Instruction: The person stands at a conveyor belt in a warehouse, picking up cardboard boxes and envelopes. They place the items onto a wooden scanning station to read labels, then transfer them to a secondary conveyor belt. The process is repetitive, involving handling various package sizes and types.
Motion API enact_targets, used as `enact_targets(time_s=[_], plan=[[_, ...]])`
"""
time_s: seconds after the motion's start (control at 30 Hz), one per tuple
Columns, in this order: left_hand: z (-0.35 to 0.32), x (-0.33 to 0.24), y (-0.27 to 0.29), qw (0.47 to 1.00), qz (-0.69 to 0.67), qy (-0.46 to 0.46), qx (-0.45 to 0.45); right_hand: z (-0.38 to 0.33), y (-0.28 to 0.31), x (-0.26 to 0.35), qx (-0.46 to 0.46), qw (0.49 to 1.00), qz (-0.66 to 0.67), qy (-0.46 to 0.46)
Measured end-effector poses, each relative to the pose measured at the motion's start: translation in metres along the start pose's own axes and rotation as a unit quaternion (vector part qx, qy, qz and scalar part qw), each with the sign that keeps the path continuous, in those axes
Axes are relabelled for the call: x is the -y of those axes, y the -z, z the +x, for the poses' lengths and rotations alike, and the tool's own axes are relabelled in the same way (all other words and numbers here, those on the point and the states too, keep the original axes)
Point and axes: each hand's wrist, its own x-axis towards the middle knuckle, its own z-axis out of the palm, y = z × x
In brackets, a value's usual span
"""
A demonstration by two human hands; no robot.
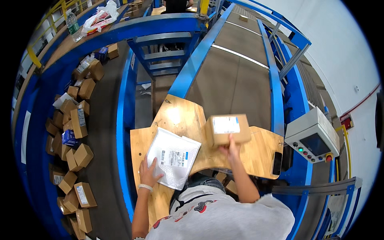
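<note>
In the head view, your left hand [149,173], lower left of centre, spreads its fingers loosely over the edge of the white bubble mailer [170,170], probably steadying it label-up on the wooden worktop [180,110]. Right of centre, your right hand [231,152] grips the cardboard box [228,139], one digit up its near face, seemingly to keep it level; fingers beneath are hidden.

Left hand [149,173] on white mailer [173,157], right hand [231,152] on brown box [227,131]
</note>
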Motion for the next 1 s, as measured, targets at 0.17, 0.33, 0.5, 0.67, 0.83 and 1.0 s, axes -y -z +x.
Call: enact_targets(time_s=[0.17, 0.33, 0.5, 0.67, 0.83, 1.0], plan=[[0.016, -0.001, -0.028, 1.000, 0.001, -0.006, 0.023, 0.162, 0.033, 0.033, -0.144, 0.988, -0.050, -0.025], [0.070, -0.023, -0.005, 0.994, 0.056, 0.029, 0.090, 0.098, 0.039, 0.021, 0.033, 0.984, -0.157, -0.072], [0.142, -0.032, -0.060, 0.996, 0.026, -0.026, 0.086, -0.007, -0.031, -0.008, 0.189, 0.827, -0.488, 0.206], [0.147, -0.115, -0.159, 0.953, -0.205, -0.161, 0.152, -0.003, -0.024, -0.076, 0.254, 0.618, -0.680, 0.301], [0.137, -0.070, -0.127, 0.870, -0.439, -0.133, 0.178, 0.084, 0.038, -0.099, 0.081, 0.450, -0.839, 0.294], [0.088, 0.106, -0.017, 0.833, -0.528, 0.118, -0.113, 0.247, -0.004, -0.083, -0.115, 0.409, -0.890, 0.165]])
